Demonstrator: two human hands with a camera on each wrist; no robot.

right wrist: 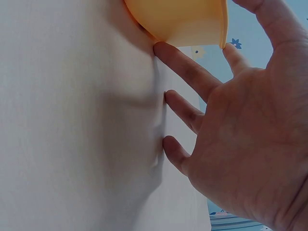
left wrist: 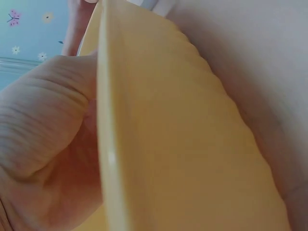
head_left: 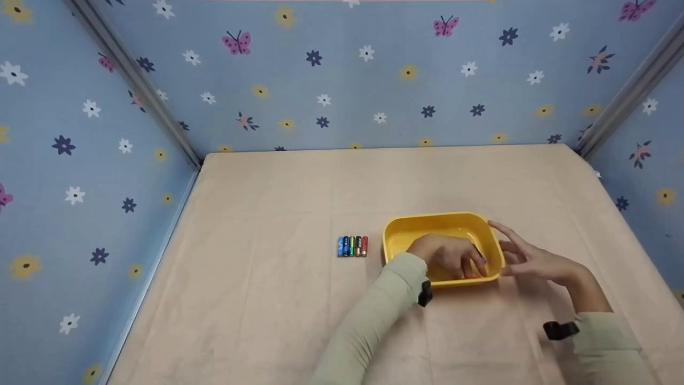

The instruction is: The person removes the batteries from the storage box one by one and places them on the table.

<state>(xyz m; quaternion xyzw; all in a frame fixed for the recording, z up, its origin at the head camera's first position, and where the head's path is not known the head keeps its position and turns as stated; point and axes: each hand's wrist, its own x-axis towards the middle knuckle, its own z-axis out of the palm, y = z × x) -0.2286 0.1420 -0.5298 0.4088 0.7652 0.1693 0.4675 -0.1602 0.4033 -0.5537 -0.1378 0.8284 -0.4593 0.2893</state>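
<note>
A yellow plastic basin point(head_left: 432, 220) stands on the cloth-covered table. My left hand point(head_left: 446, 255) reaches down into it over the near left rim, fingers bent toward the near right corner. By those fingertips a small red bit point(head_left: 470, 277) shows inside the basin; I cannot tell whether the fingers hold it. In the left wrist view the basin's wall hides the fingertips. My right hand point(head_left: 534, 263) is at the basin's right end, fingers spread, with fingertips against its wall and rim. Left of the basin, several small batteries point(head_left: 352, 246) lie side by side, blue, green, dark and red.
A beige cloth point(head_left: 256, 256) covers the table. Blue flowered panels point(head_left: 368, 80) close off the back and both sides, with grey posts point(head_left: 133, 80) at the corners. Black wrist straps point(head_left: 560, 330) sit at both sleeve cuffs.
</note>
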